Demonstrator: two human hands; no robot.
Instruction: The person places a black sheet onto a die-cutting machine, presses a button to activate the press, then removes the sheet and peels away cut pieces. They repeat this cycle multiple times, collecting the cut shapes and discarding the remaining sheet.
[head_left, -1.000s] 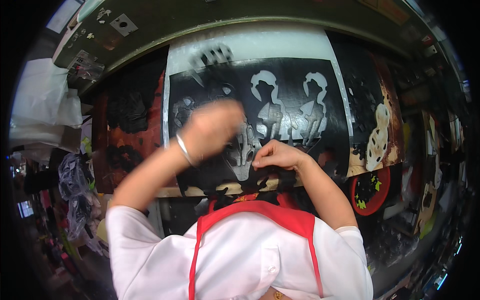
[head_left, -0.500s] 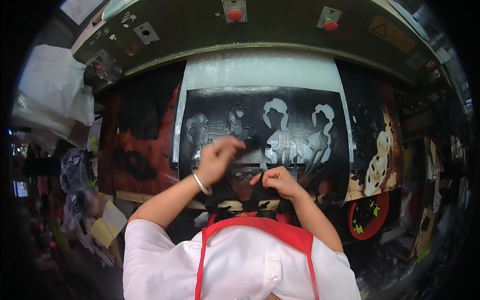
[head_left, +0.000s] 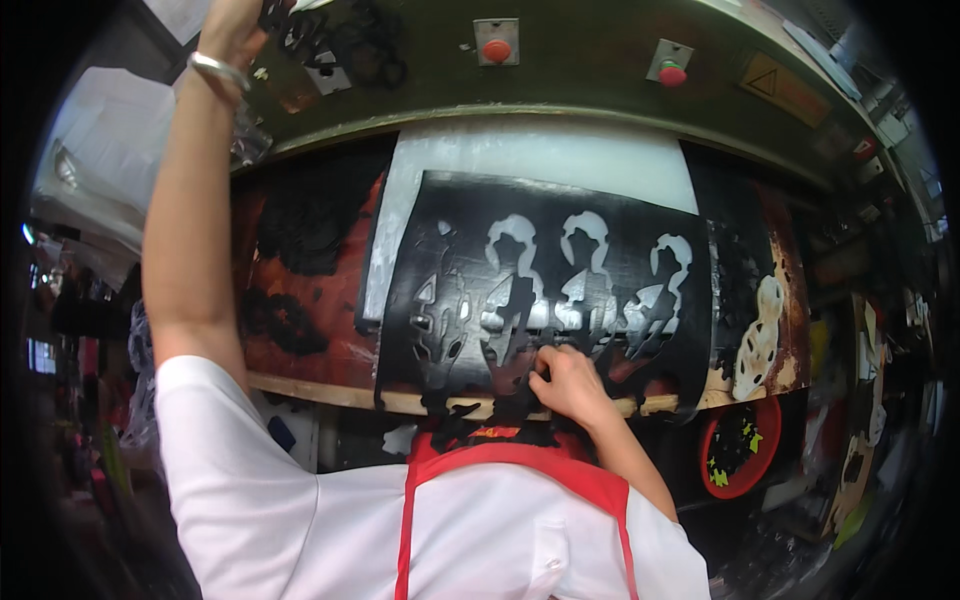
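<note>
My left hand [head_left: 232,32] is raised to the far left, at the top of the green machine front. Its fingertips are partly cut off by the picture's edge. Black lattice-like cut-out pieces [head_left: 345,45] hang beside it, and the fingers look closed on them. My right hand [head_left: 570,383] is low at the middle, with thumb and fingers pinched on the near part of a black sheet [head_left: 455,205]. Several figure-shaped openings run across this sheet, and pale board shows through them. What lies inside the right-hand pinch is mostly hidden.
Under the sheet lies a white board [head_left: 540,150]. Two red push buttons [head_left: 497,50] sit on the green machine [head_left: 590,95]. A pale perforated cut-out [head_left: 760,340] lies at the right. Below it stands a red basin [head_left: 768,455] with black and yellow-green scraps. Clear plastic [head_left: 110,150] hangs at the left.
My left hand has gone from the sheet up to the far left, where black pieces now show. The two left openings show more pale board. My right hand stays near the sheet's front.
</note>
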